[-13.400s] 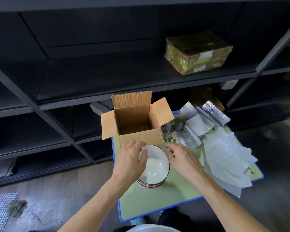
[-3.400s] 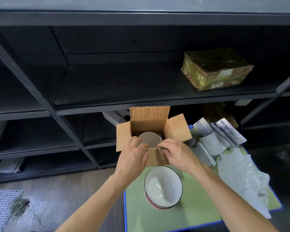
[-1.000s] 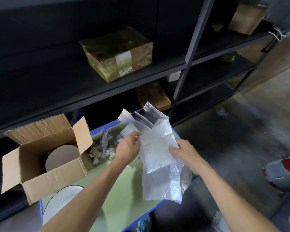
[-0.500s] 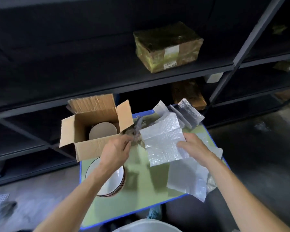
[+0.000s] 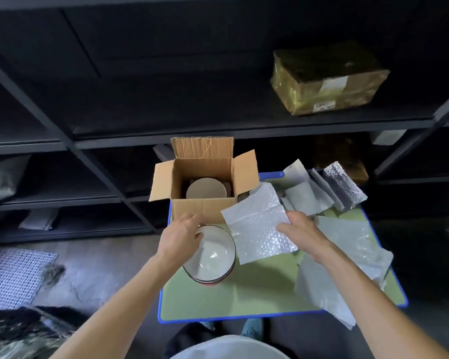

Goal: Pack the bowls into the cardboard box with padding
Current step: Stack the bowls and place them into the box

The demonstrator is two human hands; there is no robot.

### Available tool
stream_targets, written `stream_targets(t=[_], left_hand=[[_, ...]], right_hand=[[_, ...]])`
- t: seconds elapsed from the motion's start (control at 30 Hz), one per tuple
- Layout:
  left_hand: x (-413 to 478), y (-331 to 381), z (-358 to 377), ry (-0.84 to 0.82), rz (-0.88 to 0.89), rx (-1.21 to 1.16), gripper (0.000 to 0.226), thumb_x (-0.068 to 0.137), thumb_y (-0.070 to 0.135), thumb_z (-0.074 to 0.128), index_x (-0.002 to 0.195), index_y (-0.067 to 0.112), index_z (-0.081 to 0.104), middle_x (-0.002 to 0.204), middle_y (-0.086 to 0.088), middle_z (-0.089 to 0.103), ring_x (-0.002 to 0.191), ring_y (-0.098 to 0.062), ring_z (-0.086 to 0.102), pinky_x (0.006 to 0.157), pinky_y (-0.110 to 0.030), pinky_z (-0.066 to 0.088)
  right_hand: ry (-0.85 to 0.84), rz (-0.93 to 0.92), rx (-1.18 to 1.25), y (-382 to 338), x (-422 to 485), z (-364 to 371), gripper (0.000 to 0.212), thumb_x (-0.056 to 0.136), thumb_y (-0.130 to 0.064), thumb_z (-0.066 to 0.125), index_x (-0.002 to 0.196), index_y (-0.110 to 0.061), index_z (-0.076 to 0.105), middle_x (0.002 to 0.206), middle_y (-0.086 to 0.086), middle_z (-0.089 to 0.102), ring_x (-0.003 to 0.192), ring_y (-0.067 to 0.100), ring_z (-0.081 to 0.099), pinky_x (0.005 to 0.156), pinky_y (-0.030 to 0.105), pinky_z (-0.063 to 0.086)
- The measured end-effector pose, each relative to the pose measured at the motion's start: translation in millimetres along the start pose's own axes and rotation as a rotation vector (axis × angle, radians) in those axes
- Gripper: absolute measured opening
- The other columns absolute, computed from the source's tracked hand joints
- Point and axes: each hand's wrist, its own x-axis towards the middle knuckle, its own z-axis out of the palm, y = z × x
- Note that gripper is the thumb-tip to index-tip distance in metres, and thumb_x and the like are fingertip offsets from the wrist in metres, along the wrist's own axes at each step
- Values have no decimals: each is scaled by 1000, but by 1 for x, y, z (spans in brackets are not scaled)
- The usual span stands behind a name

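An open cardboard box (image 5: 200, 209) stands at the back left of a small green table (image 5: 257, 288). Inside it a bowl (image 5: 205, 191) lies bottom up. In front of the box sits a stack of white bowls (image 5: 213, 257) with dark rims. My left hand (image 5: 182, 235) rests on the far left rim of the top bowl, fingers curled over it. My right hand (image 5: 300, 230) holds a sheet of bubble wrap (image 5: 257, 224) by its right edge, just right of the box and over the table.
More bubble wrap sheets (image 5: 347, 257), white foam pieces (image 5: 301, 195) and a silver padded pouch (image 5: 344, 186) cover the table's right side. Dark metal shelving stands behind, with a taped parcel (image 5: 327, 79) on a shelf. A white mesh mat (image 5: 11, 278) lies on the floor at left.
My left hand let go of the bubble wrap and dropped to the rim of the stacked bowls. The right hand brought the sheet left toward the box. My view turned back to the table.
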Motion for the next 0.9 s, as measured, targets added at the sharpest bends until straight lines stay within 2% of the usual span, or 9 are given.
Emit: stream_targets(t=[0.07,0.17,0.27,0.37,0.5,0.63,0.7,0.8,0.9], left_hand=[[4,0,-1,-15,31,60,30,91,20,56,119,29,61,108,5,64,87,-25,63,59,-34,44],[11,-2,-5,-44,95,109,29,93,22,58,121,32,60,108,7,68,90,-26,65,62,-33,44],[15,-1,-11,-49,142,122,27,94,23,60,118,33,64,107,9,71,92,-23,66,65,-31,45],[17,2,-18,-64,180,156,28,95,22,59,120,33,63,105,7,71,93,-23,65,67,-31,47],[19,8,-30,-85,210,173,18,94,20,58,109,28,61,96,5,70,89,-24,65,66,-32,48],[25,17,-48,-52,236,84,4,93,18,60,96,21,58,88,4,69,76,-19,57,60,-29,37],[28,24,-54,-62,208,4,2,94,23,60,96,23,58,88,6,70,74,-16,53,62,-29,40],[32,39,-57,-99,142,-103,2,94,29,57,93,29,56,87,11,69,73,-13,60,64,-32,48],[34,52,-52,-115,98,-195,8,94,32,54,87,31,53,82,14,69,52,-1,64,47,-20,36]], right_hand=[[-18,6,6,-3,-2,3,25,82,-26,55,89,-1,54,78,7,52,72,18,46,67,34,35],[-17,23,-9,-5,-6,7,45,77,-37,55,106,-2,60,91,10,65,81,27,60,74,41,49],[10,21,-13,-3,-9,8,33,82,-30,55,106,-7,62,107,18,67,101,38,63,89,52,52],[5,16,25,-1,-13,6,20,87,-23,54,102,-16,65,107,15,68,103,36,63,88,45,53],[47,34,56,5,-19,0,22,90,-16,54,110,-7,59,115,13,60,110,25,56,98,37,44],[68,37,103,6,-19,-3,9,90,-13,52,97,-16,56,114,-3,56,106,0,48,77,13,39],[80,38,116,6,-17,-3,14,87,-11,51,94,-20,59,98,4,58,92,7,57,70,20,42],[91,61,135,6,-16,-3,22,86,-12,48,93,-25,65,92,-11,62,86,2,57,67,21,45],[70,67,184,6,-15,-5,23,87,-7,47,95,-14,67,84,-5,65,78,14,58,66,25,44]])
